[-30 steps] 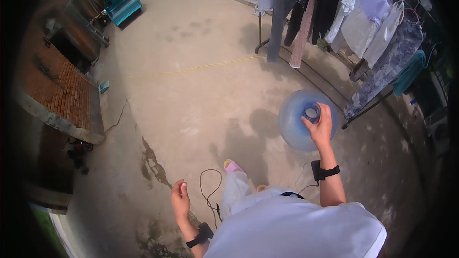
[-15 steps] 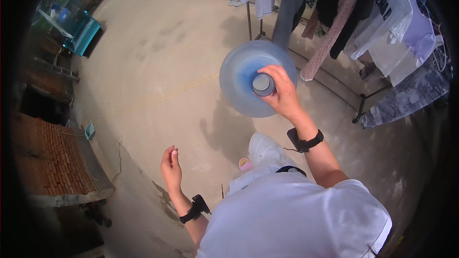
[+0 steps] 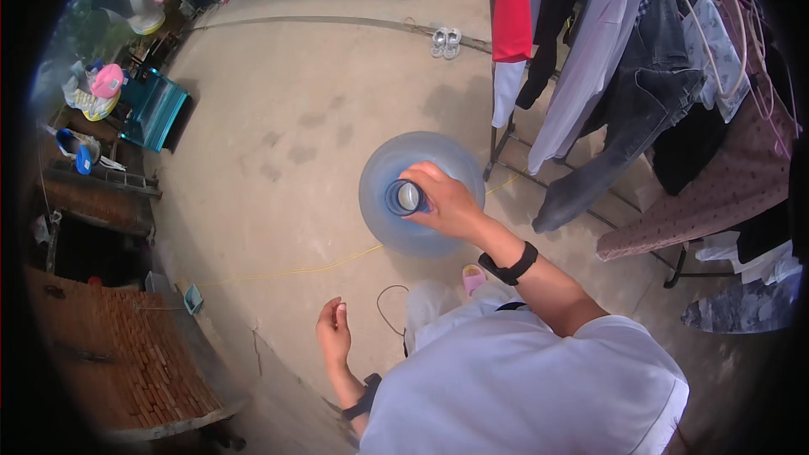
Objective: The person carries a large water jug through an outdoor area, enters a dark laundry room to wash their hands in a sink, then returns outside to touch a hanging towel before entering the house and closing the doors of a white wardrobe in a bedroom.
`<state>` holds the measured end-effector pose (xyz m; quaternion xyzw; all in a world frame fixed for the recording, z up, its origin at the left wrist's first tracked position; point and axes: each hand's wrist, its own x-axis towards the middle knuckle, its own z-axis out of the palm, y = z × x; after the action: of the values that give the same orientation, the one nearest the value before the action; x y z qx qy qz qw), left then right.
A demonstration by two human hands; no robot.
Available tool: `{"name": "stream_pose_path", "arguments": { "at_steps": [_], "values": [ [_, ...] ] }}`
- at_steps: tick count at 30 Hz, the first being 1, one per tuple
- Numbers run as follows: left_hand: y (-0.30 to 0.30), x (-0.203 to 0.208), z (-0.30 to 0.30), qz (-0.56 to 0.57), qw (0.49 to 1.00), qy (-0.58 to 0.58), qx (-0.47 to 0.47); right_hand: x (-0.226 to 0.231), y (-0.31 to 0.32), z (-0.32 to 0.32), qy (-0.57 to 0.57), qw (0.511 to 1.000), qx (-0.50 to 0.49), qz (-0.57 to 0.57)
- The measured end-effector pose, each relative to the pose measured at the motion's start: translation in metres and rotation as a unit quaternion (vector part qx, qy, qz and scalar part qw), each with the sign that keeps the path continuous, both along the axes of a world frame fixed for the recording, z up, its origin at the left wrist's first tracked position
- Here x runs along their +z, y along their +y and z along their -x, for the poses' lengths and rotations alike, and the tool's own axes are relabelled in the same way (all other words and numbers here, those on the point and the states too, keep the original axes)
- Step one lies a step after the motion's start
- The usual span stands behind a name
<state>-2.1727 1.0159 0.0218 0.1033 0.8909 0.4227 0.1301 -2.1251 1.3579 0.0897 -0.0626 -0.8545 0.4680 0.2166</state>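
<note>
A large translucent blue water jug (image 3: 410, 233), seen from above, stands or hangs over the concrete in front of me; whether its base touches the ground I cannot tell. My right hand (image 3: 448, 206) is wrapped round the jug's neck from the right, beside its round mouth. My left hand (image 3: 334, 335) hangs in the air to the lower left, its fingers loosely bent and holding nothing. A black band circles each wrist.
At the right, a metal drying rack (image 3: 607, 219) carries hung clothes, including dark jeans (image 3: 649, 109). A pair of light shoes (image 3: 446, 42) sits beyond the jug. A yellow cord (image 3: 295, 270) crosses the concrete. Stacked bricks (image 3: 152, 354) and a teal metal box (image 3: 154, 109) stand left.
My view has shifted along the yard, with the rack and clothes seen differently. My right hand still grips the jug's neck, and my feet have changed position. The left hand remains without anything in it.
</note>
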Motion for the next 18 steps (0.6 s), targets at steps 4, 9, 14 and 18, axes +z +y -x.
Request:
{"name": "stream_pose_path", "arguments": {
  "at_steps": [4,9,14,18],
  "values": [
    [0.041,-0.015,0.081,0.007,0.999,0.027,0.032,-0.005,0.038,0.093,0.05,0.998,0.02,-0.013],
    [0.122,-0.025,0.196,0.001,1.0,-0.011,0.014,-0.006,0.097,0.195,0.07,0.998,0.0,-0.002],
    [0.237,-0.02,0.349,0.05,0.989,0.037,-0.136,0.001,0.18,0.279,0.017,0.995,-0.093,0.04],
    [0.351,0.003,0.452,0.026,0.97,0.06,-0.236,0.0,0.242,0.322,0.04,0.982,-0.173,0.059]
  ]
}}
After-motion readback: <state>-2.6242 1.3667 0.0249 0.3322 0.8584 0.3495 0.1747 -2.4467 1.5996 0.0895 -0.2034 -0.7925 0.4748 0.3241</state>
